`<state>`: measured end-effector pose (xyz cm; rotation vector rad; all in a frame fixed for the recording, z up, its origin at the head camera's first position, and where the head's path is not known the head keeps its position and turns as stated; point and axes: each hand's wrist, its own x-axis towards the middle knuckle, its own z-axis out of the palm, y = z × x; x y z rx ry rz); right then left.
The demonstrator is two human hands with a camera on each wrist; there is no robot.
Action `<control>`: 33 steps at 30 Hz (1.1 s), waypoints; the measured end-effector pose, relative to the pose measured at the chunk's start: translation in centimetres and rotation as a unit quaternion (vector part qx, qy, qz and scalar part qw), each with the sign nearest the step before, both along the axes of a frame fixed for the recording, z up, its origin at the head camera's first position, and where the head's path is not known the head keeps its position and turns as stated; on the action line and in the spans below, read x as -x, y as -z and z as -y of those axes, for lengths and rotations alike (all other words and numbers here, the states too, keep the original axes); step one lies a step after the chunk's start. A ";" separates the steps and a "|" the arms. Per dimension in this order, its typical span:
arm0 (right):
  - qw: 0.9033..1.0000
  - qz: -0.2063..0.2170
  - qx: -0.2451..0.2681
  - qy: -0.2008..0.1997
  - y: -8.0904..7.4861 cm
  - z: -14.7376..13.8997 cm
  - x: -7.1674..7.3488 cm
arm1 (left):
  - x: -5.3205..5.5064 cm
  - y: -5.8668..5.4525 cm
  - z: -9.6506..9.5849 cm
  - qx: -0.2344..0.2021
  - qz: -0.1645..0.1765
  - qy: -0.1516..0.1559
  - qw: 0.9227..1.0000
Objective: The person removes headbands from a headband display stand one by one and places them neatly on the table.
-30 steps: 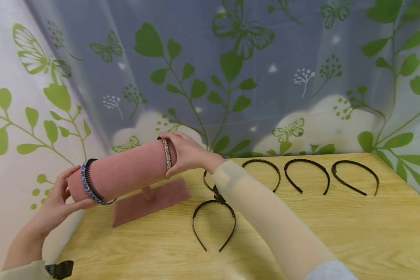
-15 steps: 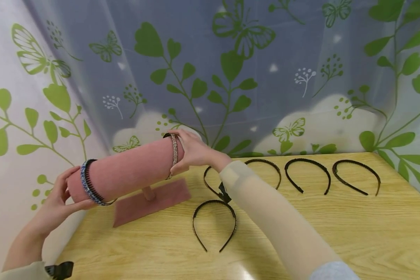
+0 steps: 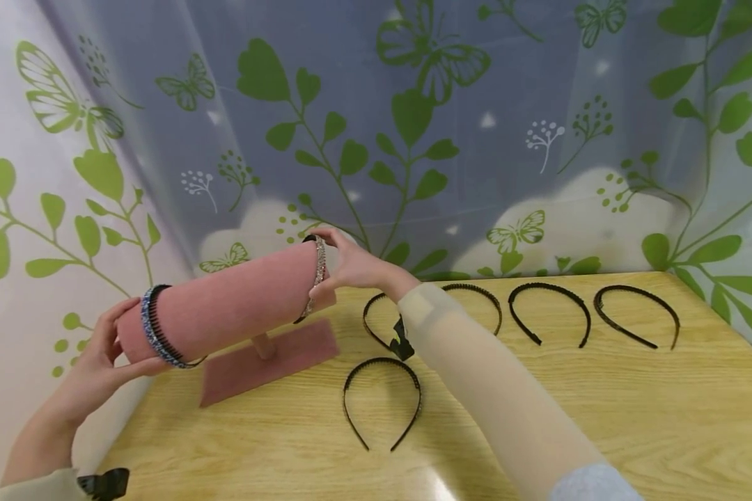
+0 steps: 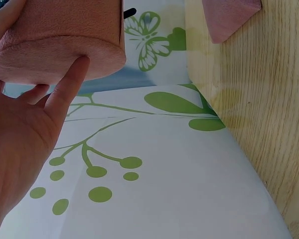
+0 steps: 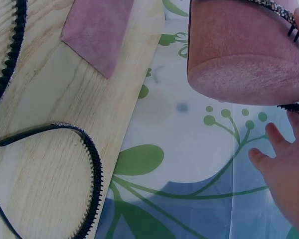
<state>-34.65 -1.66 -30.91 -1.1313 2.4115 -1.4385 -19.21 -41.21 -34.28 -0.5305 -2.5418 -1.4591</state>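
A pink velvety headband stand, with a horizontal roll (image 3: 232, 299) on a flat base (image 3: 288, 358), stands at the table's left. My left hand (image 3: 94, 369) holds the roll's left end, with fingers and thumb spread around it; in the left wrist view one finger presses the round end face (image 4: 45, 59). Close to that hand, a blue glittery headband (image 3: 153, 327) sits around the roll. Near the roll's right end, my right hand (image 3: 357, 268) pinches a silver glittery headband (image 3: 320, 264), thumb in front and fingers above. Its toothed inner side shows in the right wrist view.
Several dark headbands lie on the wooden table (image 3: 539, 417): one at the front (image 3: 382, 360), others in a back row, including a black one (image 3: 548, 286) and one at far right (image 3: 639, 289). My right forearm partly hides that row. A patterned curtain (image 3: 351, 104) hangs behind.
My right hand has moved right with the silver headband, which now sits closer to the roll's right end. My left hand and the blue headband have hardly moved.
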 end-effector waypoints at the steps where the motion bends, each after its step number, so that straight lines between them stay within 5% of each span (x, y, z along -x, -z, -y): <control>1: 1.000 0.005 0.005 0.000 0.1 -0.1 0.0 | 0.0 0.0 0.0 0.002 0.000 -0.001 1.000; 18: 0.994 0.100 0.028 0.034 1.8 -2.1 0.1 | 0.0 0.0 0.1 0.021 -0.005 -0.004 1.000; 26: 0.992 0.077 0.004 0.097 4.1 -5.9 -0.8 | 0.0 0.2 -0.3 0.014 -0.007 0.005 1.000; 33: 0.993 0.050 0.019 0.110 4.9 -10.3 -2.3 | 0.0 -0.1 -0.2 0.017 -0.011 0.000 1.000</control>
